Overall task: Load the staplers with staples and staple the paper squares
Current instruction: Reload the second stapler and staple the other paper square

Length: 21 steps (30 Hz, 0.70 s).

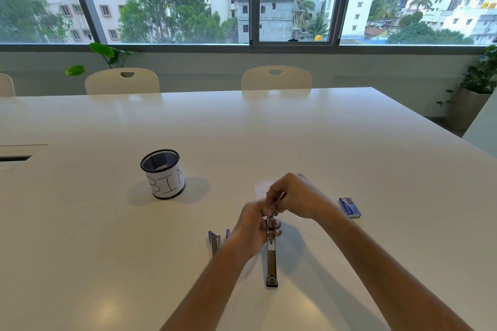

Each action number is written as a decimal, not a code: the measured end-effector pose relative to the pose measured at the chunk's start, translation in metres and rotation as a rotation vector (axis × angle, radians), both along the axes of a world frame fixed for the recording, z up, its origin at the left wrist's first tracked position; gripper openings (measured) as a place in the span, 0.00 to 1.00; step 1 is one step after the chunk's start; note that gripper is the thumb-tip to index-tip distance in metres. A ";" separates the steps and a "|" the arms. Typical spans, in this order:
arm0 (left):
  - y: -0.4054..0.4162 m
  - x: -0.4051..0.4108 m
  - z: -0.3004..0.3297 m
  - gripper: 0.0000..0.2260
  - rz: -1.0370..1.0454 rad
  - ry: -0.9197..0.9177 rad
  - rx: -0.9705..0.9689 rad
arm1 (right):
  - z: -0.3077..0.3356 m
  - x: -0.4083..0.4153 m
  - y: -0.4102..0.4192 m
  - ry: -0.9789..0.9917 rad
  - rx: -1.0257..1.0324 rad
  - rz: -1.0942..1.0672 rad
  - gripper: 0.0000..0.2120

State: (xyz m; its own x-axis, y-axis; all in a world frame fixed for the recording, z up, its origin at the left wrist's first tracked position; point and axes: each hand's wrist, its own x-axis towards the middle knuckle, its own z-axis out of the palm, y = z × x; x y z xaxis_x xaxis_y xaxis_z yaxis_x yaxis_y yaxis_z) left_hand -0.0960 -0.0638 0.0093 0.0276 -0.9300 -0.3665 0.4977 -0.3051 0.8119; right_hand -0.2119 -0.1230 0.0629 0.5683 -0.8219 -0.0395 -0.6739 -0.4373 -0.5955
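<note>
Shiny metal stapler (271, 250) on a glossy white table (349, 142); black wire-mesh cup (162, 173) wears a matt paper label.

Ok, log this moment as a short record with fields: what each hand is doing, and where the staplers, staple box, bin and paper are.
left hand: holds the opened metal stapler at its far end
right hand: pinches at the stapler's far tip; staples not discernible
second stapler: purple, lying on the table left of the left hand
staple box: blue, right of the hands
bin: mesh cup labelled BIN, far left
paper: pale sheet, partly hidden behind the hands
</note>
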 end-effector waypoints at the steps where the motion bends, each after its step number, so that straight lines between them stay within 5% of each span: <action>1: 0.000 0.001 0.000 0.09 -0.005 0.001 -0.007 | 0.001 0.000 0.000 -0.012 0.008 -0.008 0.12; 21: -0.001 -0.002 -0.002 0.08 -0.054 -0.041 -0.063 | -0.020 0.004 0.001 -0.015 -0.106 -0.060 0.12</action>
State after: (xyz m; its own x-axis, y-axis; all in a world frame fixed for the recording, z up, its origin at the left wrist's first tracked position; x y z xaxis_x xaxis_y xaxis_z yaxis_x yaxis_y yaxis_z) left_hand -0.0979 -0.0645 0.0069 -0.0099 -0.9518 -0.3067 0.4479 -0.2784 0.8496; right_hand -0.2080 -0.1219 0.0429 0.5179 -0.8535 0.0580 -0.6919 -0.4578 -0.5583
